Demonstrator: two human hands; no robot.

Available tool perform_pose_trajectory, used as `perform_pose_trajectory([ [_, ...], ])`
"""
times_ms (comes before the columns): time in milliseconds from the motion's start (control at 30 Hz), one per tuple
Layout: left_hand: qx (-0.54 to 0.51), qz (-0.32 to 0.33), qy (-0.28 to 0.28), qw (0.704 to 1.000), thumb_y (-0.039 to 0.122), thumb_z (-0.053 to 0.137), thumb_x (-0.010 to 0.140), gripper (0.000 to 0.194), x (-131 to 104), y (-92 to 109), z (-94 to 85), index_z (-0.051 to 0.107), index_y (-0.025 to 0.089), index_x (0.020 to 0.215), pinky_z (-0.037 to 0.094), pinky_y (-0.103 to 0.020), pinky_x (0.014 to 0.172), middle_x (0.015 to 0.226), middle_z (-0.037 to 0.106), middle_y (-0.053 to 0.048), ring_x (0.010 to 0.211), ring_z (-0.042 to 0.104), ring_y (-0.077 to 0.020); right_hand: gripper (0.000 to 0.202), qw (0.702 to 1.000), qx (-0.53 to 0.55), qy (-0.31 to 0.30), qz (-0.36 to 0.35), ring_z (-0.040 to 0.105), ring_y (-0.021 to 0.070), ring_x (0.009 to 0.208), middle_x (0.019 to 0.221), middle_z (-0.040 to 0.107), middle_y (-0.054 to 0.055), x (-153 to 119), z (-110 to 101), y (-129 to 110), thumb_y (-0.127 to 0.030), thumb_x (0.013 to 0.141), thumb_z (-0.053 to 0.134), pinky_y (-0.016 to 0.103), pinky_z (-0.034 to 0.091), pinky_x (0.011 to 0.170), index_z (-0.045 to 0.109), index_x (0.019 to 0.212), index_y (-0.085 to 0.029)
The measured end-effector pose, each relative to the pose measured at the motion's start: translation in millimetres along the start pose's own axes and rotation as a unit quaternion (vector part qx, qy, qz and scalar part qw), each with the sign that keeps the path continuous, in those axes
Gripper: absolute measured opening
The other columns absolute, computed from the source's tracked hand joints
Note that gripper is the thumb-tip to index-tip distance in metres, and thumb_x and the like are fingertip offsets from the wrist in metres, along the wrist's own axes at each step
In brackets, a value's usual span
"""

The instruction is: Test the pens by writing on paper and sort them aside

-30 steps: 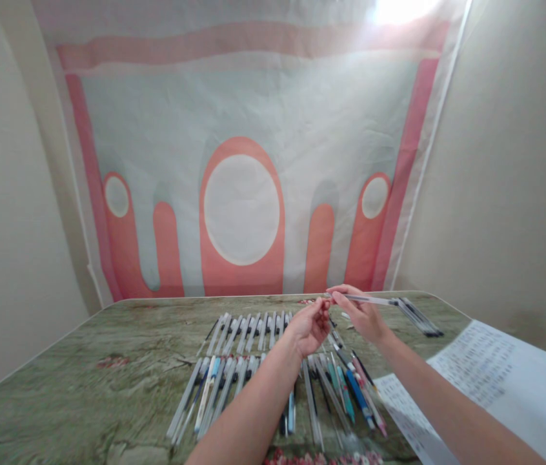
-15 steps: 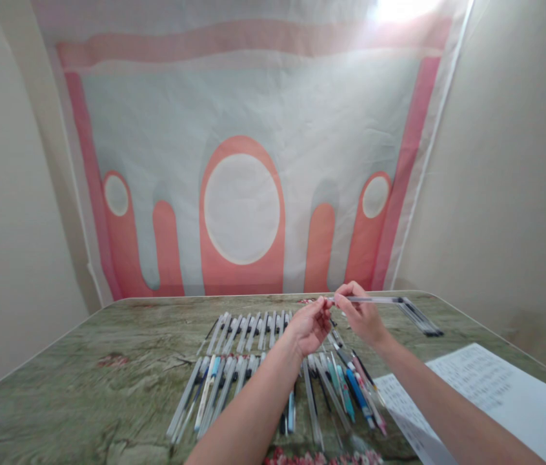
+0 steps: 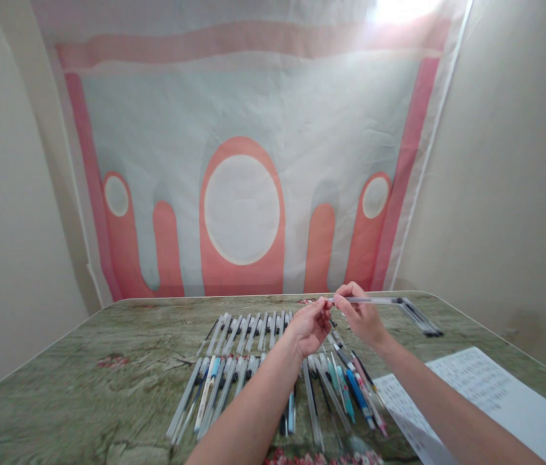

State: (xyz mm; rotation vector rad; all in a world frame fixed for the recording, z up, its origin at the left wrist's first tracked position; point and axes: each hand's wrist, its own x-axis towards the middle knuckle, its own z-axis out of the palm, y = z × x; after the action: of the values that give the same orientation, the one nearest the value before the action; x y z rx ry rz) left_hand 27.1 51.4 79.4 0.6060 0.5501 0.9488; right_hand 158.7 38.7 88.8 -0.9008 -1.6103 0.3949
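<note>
My right hand (image 3: 361, 314) pinches a thin clear pen (image 3: 374, 299) held level, its dark end pointing right. My left hand (image 3: 310, 325) has its fingertips closed on the pen's left end, close to the right fingers. Beneath and left of my hands lies a back row of clear pens (image 3: 244, 332). In front is a second row, partly hidden by my left forearm, with clear pens (image 3: 184, 399), a blue pen (image 3: 359, 395) and a teal pen (image 3: 345, 392). A few clear pens (image 3: 421, 320) lie together at the back right.
White sheets with handwriting (image 3: 510, 400) lie at the right front, partly under my right forearm. The green patterned tabletop (image 3: 70, 361) reaches back to a pink and grey cloth (image 3: 241, 84) hanging behind it.
</note>
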Motion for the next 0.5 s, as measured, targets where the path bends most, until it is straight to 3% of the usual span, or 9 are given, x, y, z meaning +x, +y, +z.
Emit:
perform_pose_trajectory([
  [200,-0.048,-0.011,-0.018,0.999,0.024,0.060,0.073,0.013,3.5,-2.8,-3.8,0.059,0.011,0.073,0.039,-0.014,0.047,0.059,0.057,0.001,0.049,0.052,-0.0038,0.012,1.000,-0.003,-0.007,-0.005,0.044,0.0095,0.054,0.062,0.048,-0.003,-0.7,0.5,-0.5,-0.027,0.079,0.046,0.021,0.036,0.050,0.043,0.071,-0.018],
  [500,-0.064,0.008,0.029,0.998,0.017,0.063,0.069,0.008,2.4,-3.8,0.2,0.059,0.011,0.069,0.037,-0.013,0.043,0.060,0.059,0.001,0.046,0.050,-0.0034,0.013,1.000,-0.026,-0.002,-0.017,0.044,0.0097,0.054,0.063,0.048,-0.003,-2.1,2.7,1.6,-0.028,0.079,0.046,0.021,0.037,0.051,0.044,0.071,-0.018],
])
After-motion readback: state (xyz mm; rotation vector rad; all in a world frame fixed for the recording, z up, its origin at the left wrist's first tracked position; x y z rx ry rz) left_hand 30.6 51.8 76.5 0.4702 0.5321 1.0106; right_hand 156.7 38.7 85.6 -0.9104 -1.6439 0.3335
